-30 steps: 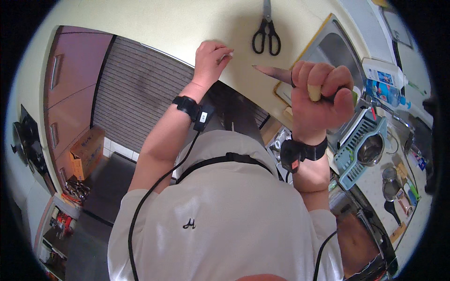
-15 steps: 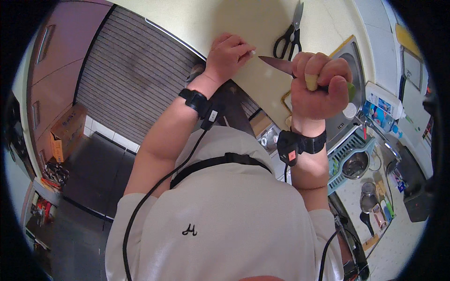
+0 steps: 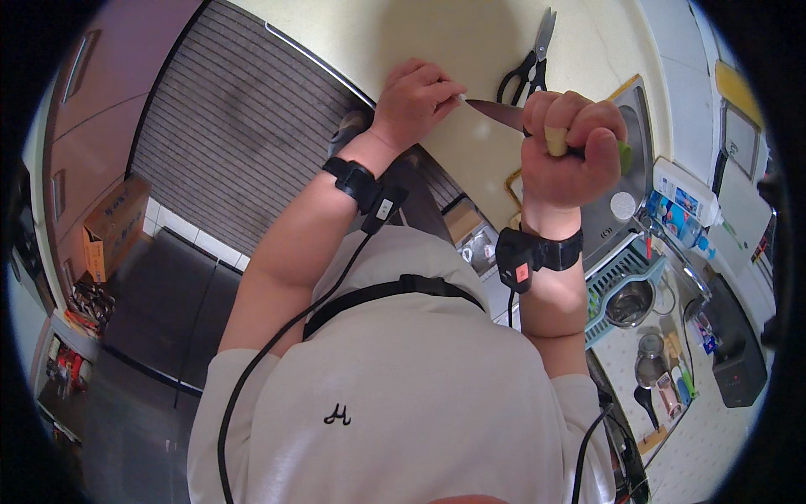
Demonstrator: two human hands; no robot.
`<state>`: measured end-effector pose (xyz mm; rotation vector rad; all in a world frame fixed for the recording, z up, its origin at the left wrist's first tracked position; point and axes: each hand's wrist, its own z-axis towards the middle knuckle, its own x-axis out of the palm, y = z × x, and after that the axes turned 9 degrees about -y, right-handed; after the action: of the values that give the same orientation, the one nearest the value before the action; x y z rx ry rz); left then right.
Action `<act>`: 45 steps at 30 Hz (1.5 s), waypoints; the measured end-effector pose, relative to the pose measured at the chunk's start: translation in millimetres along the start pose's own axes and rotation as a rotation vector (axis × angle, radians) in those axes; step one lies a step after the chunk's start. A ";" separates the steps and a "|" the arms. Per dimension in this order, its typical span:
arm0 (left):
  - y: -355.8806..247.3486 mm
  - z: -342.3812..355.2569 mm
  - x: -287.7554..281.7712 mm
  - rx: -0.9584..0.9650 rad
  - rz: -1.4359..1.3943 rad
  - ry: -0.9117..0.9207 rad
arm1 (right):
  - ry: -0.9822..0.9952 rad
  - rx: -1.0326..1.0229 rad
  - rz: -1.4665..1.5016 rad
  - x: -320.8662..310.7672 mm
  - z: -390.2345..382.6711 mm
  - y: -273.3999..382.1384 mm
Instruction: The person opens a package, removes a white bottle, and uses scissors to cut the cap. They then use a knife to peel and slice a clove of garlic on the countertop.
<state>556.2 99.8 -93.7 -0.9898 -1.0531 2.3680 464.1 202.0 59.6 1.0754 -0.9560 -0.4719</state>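
Note:
My right hand point(image 3: 571, 151) is closed around the handle of a knife point(image 3: 497, 112). Its blade points left, and a green handle end point(image 3: 625, 156) shows past my thumb. A pale yellow band or piece point(image 3: 556, 141) sits at one of the fingers; I cannot tell which it is. Over the counter's edge, my left hand point(image 3: 418, 99) pinches a small whitish bit point(image 3: 461, 97), too small to name. The knife's tip is right beside that bit; whether they touch is unclear. Black-handled scissors point(image 3: 529, 71) lie on the counter beyond the blade.
The cream counter point(image 3: 588, 38) runs across the far side, with a steel sink point(image 3: 635, 109) at the right. Nearby are bottles point(image 3: 684, 210), a blue drying rack point(image 3: 609, 290) and a steel bowl point(image 3: 630, 302). A cardboard box point(image 3: 113, 227) stands at the left.
My left fingertips and the knife's tip are closer together now. The scissors and the rest of the room sit slightly shifted in view.

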 end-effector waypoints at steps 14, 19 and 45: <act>1.5 -2.1 2.1 -0.004 0.014 0.008 | -0.012 0.003 0.003 -3.4 1.3 -3.8; 1.7 -2.6 1.6 -0.017 0.007 0.019 | 0.012 -0.005 -0.007 -3.1 3.2 -4.1; 1.6 -0.3 -1.3 0.019 0.012 0.011 | 0.044 0.096 0.021 -6.1 3.6 -2.5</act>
<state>557.2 98.2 -94.5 -1.0047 -1.0212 2.3752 458.2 203.6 55.3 1.1566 -0.9584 -0.3870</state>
